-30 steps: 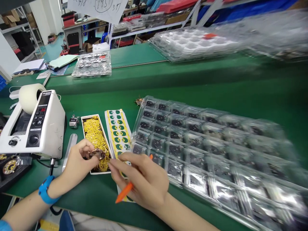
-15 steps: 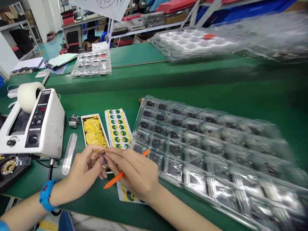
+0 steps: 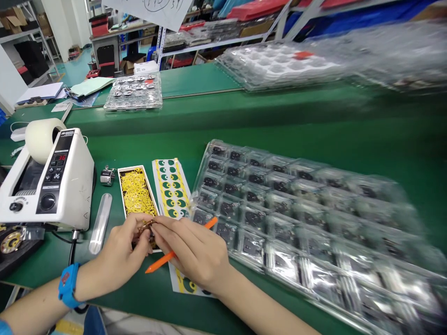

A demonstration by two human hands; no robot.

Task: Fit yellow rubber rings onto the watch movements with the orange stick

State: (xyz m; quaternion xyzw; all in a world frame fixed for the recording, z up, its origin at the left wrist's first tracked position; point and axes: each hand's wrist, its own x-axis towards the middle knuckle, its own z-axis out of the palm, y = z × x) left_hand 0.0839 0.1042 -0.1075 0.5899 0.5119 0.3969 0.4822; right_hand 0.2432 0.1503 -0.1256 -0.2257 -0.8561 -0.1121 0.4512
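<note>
My left hand (image 3: 117, 253), with a blue wristband (image 3: 68, 284), is closed around a small copper-coloured part (image 3: 146, 226). The fingertips of my right hand (image 3: 200, 253) pinch at the right edge of this part. An orange pen-like stick (image 3: 159, 264) also lies through my right hand, its pointed tip slanting down to the left. Both hands are over the near end of a narrow white box (image 3: 120, 190) filled with yellow ring-like pieces (image 3: 137, 188). Fingers cover much of the small part, so its exact kind is unclear.
A sheet of green and yellow stickers (image 3: 171, 184) lies right of the box. Clear plastic trays with dark parts (image 3: 254, 195) spread across the right. On the left stand a white tape dispenser (image 3: 75, 181), a tally counter (image 3: 107, 176) and a clear strip (image 3: 100, 224).
My left thumb and fingers have shifted around the small part, which now shows more between them. The orange stick's tip has moved slightly left.
</note>
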